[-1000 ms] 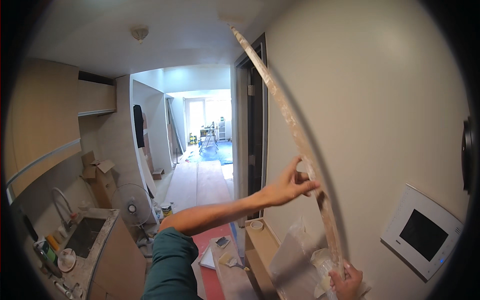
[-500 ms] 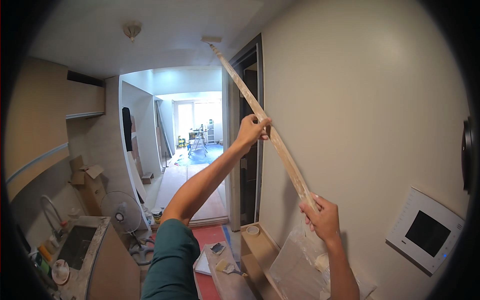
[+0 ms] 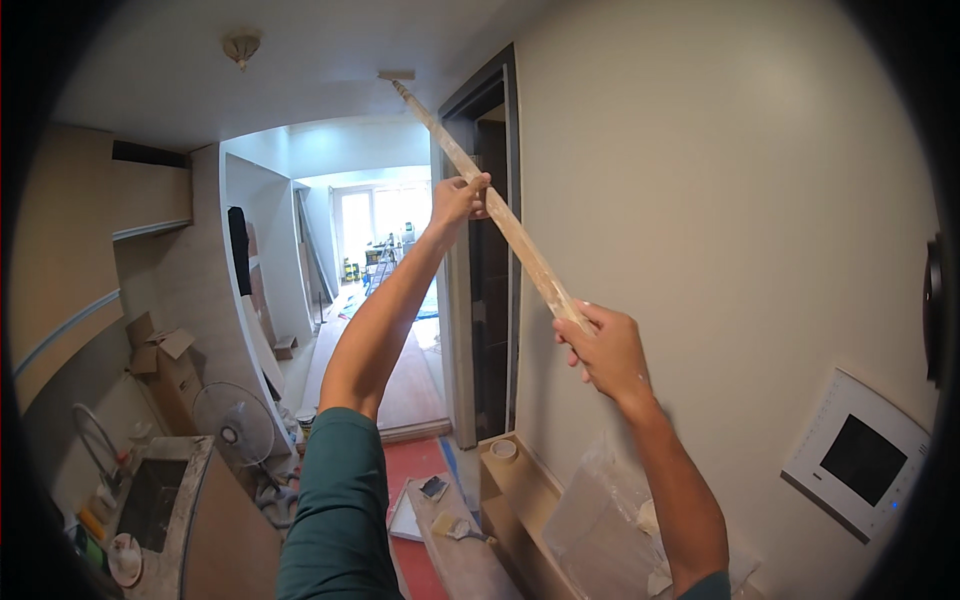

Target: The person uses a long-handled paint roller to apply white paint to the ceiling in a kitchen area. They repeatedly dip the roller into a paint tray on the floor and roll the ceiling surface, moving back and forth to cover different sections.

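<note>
A long wooden pole [image 3: 522,248], smeared with pale paint, runs slantwise up and away from me. At its far end a small paint roller [image 3: 397,75] is against or very close to the ceiling [image 3: 320,60]; the exact contact I cannot tell. My left hand [image 3: 460,202] grips the pole about midway, thumb and fingers closed round it. Lower down, my right hand [image 3: 608,352] is wrapped round the near end. Both arms are stretched forward and up.
A ceiling lamp holder [image 3: 241,46] hangs at upper left. A dark door frame [image 3: 512,150] stands beside the beige wall [image 3: 720,250], which carries an intercom panel [image 3: 858,455]. Below are a plank with a paintbrush [image 3: 462,528], a wooden box [image 3: 520,480], a fan [image 3: 232,428] and a sink [image 3: 155,505].
Both hands have moved up and forward with the pole, away from me and slightly left. The roller has shifted a little left along the ceiling in the picture.
</note>
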Demonstrator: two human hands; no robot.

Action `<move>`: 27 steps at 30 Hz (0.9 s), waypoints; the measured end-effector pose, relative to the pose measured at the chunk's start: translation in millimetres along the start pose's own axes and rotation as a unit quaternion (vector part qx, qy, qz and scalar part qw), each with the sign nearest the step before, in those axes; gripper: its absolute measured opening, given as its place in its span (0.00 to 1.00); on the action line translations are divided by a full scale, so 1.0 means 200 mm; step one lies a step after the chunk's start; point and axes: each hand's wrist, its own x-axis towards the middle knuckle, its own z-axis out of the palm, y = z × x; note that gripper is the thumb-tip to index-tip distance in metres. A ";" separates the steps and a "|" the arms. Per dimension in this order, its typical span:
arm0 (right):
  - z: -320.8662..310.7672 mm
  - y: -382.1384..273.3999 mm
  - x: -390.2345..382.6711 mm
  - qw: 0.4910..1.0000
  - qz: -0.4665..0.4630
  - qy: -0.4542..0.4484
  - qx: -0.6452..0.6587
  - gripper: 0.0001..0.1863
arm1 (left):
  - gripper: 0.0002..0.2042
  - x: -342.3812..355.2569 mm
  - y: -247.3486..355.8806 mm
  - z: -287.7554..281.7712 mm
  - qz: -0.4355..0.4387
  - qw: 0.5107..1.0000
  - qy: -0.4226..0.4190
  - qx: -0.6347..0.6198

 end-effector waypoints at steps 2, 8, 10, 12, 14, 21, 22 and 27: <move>-0.04 0.01 -0.10 1.000 0.021 0.003 0.000 0.15 | 0.27 -0.07 -0.01 0.01 -0.002 1.000 -0.020 -0.011; -0.28 0.13 -0.60 0.996 0.047 0.073 -0.009 0.19 | 0.28 -0.47 0.09 0.33 0.018 0.991 -0.118 -0.064; -0.37 0.18 -0.78 0.994 0.036 0.095 -0.034 0.19 | 0.27 -0.62 0.13 0.44 0.032 0.985 -0.149 -0.076; -0.47 0.21 -0.96 0.992 0.034 0.109 -0.045 0.19 | 0.27 -0.77 0.18 0.56 0.032 0.980 -0.177 -0.082; -0.57 0.24 -1.12 0.991 0.048 0.120 -0.045 0.19 | 0.27 -0.92 0.28 0.67 0.031 0.974 -0.203 -0.096; -0.95 0.40 -1.66 0.968 0.071 0.148 -0.189 0.16 | 0.25 -1.26 0.48 0.97 0.037 0.951 -0.299 -0.077; -1.01 0.36 -1.77 0.937 0.135 0.149 -0.285 0.20 | 0.25 -1.31 0.53 1.00 0.033 0.946 -0.317 -0.061; -1.32 0.76 -2.27 0.770 -0.067 0.123 -0.622 0.26 | 0.23 -1.51 0.61 1.16 0.026 0.927 -0.362 -0.088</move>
